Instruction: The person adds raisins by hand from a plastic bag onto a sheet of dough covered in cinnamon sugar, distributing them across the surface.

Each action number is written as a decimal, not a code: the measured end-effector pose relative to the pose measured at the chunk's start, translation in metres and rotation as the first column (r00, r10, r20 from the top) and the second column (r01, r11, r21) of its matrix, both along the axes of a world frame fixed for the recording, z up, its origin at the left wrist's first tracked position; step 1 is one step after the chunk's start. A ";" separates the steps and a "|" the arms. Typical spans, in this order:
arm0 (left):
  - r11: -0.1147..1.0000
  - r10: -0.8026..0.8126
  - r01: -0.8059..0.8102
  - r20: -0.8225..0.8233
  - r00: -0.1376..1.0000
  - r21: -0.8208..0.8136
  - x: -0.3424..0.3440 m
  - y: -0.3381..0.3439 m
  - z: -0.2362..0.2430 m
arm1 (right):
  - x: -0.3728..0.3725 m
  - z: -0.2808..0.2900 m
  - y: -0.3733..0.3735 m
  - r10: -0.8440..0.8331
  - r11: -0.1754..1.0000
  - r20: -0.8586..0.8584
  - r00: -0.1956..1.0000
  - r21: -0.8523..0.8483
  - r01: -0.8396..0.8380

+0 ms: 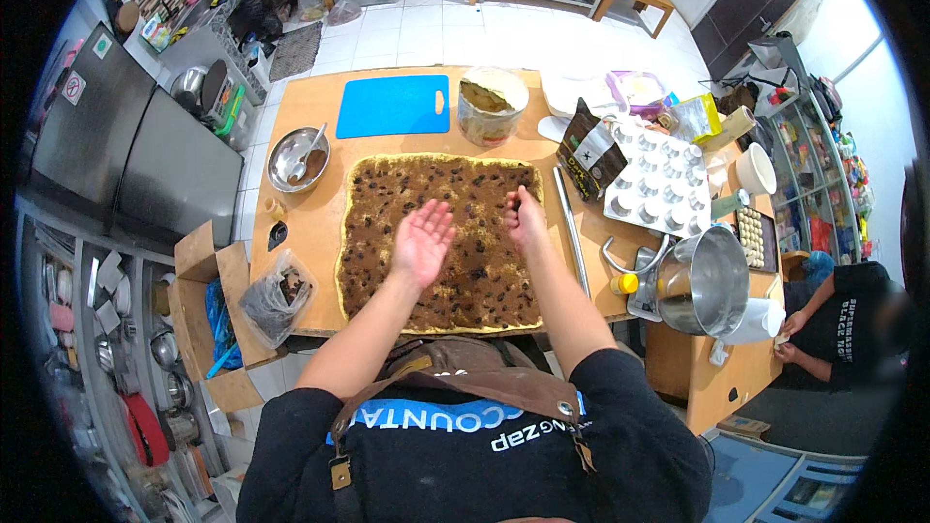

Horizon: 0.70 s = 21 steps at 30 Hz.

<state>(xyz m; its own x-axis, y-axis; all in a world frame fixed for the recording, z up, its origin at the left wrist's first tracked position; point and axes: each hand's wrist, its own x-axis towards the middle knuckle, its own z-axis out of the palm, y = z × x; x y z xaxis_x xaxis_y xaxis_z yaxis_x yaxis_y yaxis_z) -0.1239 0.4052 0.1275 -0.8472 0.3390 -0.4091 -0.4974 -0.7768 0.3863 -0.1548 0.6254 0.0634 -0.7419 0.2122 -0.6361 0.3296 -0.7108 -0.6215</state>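
Glossy white square floor tiles (378, 39) are spreading behind a smooth, tan wooden table (310, 107), and I am watching its top from above. In its middle, reaching down to the near edge, a flat, roughly square sheet of pale yellow dough (475, 291) is lying under a grainy brown coating scattered with dark, lumpy bits. Over it I am seeing the left hand (422, 242) hovering released, palm turned upward and bare, fingers extended. The right hand (526, 223) is hanging over the sheet's right part, fingers curling in toward the thumb; I cannot tell whether they are grasping anything. Beyond the dough, a flat, bright blue plastic cutting board (392, 107) is lying beside a round, whitish plastic tub (489, 128). To the left, a shiny round steel bowl (282, 163) is holding a spoon and brown powder, while a crinkled clear plastic bag (266, 305) of dark pieces is slumping nearer me. Along the right edge, a slim, straight silvery metal rod (572, 232) is resting lengthwise.
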 end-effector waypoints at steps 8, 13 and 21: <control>0.966 0.255 -0.256 -0.057 0.965 -0.027 0.018 -0.108 -0.019 | -0.059 0.001 0.032 0.454 0.775 -0.042 0.890 0.512 -0.371; 0.929 0.355 -0.360 -0.069 0.932 -0.083 0.047 -0.159 -0.024 | -0.075 -0.009 0.028 0.588 0.196 0.298 0.752 0.850 -0.489; 0.891 0.425 -0.431 -0.075 0.902 -0.142 0.083 -0.200 -0.035 | -0.084 -0.001 0.022 0.613 0.040 0.408 0.677 0.839 -0.542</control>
